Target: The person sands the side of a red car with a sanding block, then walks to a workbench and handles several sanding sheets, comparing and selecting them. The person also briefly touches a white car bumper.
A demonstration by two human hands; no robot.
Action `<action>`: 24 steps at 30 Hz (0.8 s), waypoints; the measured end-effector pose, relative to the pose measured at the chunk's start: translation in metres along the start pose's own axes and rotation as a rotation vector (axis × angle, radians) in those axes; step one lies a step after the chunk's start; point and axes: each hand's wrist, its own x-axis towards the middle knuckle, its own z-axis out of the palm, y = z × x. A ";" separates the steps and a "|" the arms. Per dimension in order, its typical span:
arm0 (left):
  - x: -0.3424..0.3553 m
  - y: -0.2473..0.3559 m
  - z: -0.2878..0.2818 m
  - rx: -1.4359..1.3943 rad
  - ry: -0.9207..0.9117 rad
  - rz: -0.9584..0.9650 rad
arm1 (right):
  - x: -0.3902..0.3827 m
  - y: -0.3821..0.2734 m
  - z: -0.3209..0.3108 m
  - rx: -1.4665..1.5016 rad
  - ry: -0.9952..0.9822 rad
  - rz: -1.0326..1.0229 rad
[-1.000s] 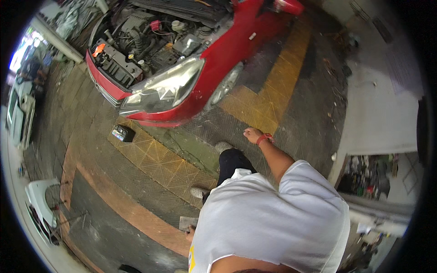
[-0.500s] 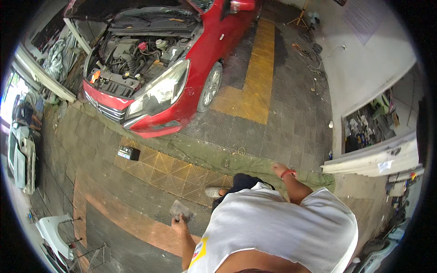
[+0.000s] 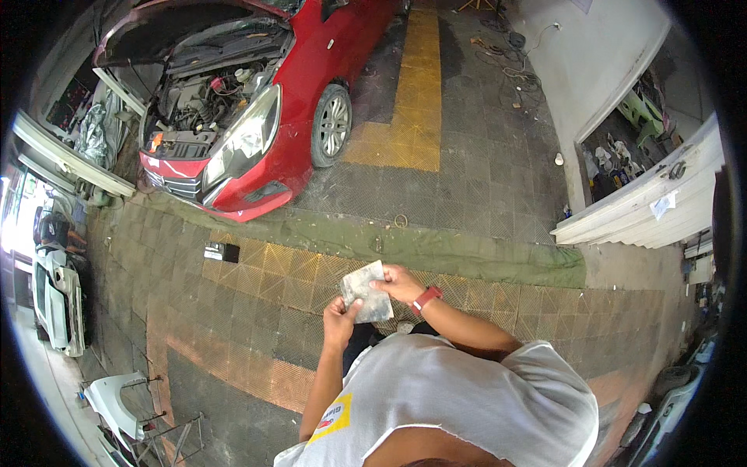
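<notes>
A flat, stained pale grey square (image 3: 366, 288), perhaps abrasive paper or a pad, is held in front of my body. My left hand (image 3: 340, 317) is closed on its lower left part, thumb on top. My right hand (image 3: 394, 283), with a red band on the wrist, is closed on its upper right part, thumb across the face. Beyond them stands a red car (image 3: 299, 156) with its hood up, engine bay showing. A black battery-like box (image 3: 222, 251) sits on the tiled floor in front of the car.
A green cloth strip (image 3: 490, 253) runs across the floor. A white fender (image 3: 117, 409) rests on a metal stand at lower left. Car panels (image 3: 58, 300) stand along the left. Cables (image 3: 517, 74) lie by the right wall, near a doorway (image 3: 622, 148) with a pale sill.
My left hand has risen from my side with the grey square, and my right hand has come inward to grip it too. The view has shifted, with the car now higher in it.
</notes>
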 end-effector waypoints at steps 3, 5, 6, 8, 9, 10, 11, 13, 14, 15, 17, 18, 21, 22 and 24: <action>-0.035 -0.027 0.015 0.052 -0.061 0.013 | -0.049 0.044 0.004 0.095 0.088 -0.002; -0.049 -0.034 0.023 0.097 -0.089 0.014 | -0.075 0.054 0.014 0.232 0.176 0.059; -0.052 -0.034 0.022 0.126 -0.083 -0.017 | -0.081 0.053 0.017 0.276 0.244 0.076; -0.057 -0.029 0.023 0.181 -0.073 -0.083 | -0.093 0.048 0.024 0.363 0.385 0.114; -0.062 -0.020 0.029 0.180 -0.036 -0.089 | -0.092 0.045 0.026 0.347 0.394 0.072; -0.069 -0.018 0.030 0.166 -0.007 -0.044 | -0.091 0.041 0.030 0.377 0.384 0.034; -0.072 -0.019 0.031 0.148 0.021 0.004 | -0.089 0.037 0.033 0.403 0.374 -0.007; -0.081 -0.018 0.028 0.121 0.081 0.075 | -0.084 0.031 0.048 0.381 0.379 -0.103; -0.087 -0.018 0.022 0.110 0.107 0.095 | -0.083 0.029 0.056 0.357 0.397 -0.107; -0.092 -0.018 0.018 0.099 0.135 0.116 | -0.082 0.028 0.065 0.333 0.414 -0.112; -0.105 -0.016 0.016 0.240 0.236 0.170 | -0.081 0.033 0.077 0.264 0.438 -0.130; -0.111 -0.008 0.018 0.307 0.286 0.200 | -0.083 0.036 0.081 0.263 0.442 -0.091; -0.138 0.020 0.021 0.774 0.371 0.240 | -0.087 0.037 0.091 0.307 0.444 0.040; -0.141 0.020 0.017 0.800 0.404 0.313 | -0.088 0.035 0.096 0.344 0.422 0.060; -0.147 0.015 0.008 0.853 0.458 0.459 | -0.089 0.033 0.104 0.419 0.391 0.100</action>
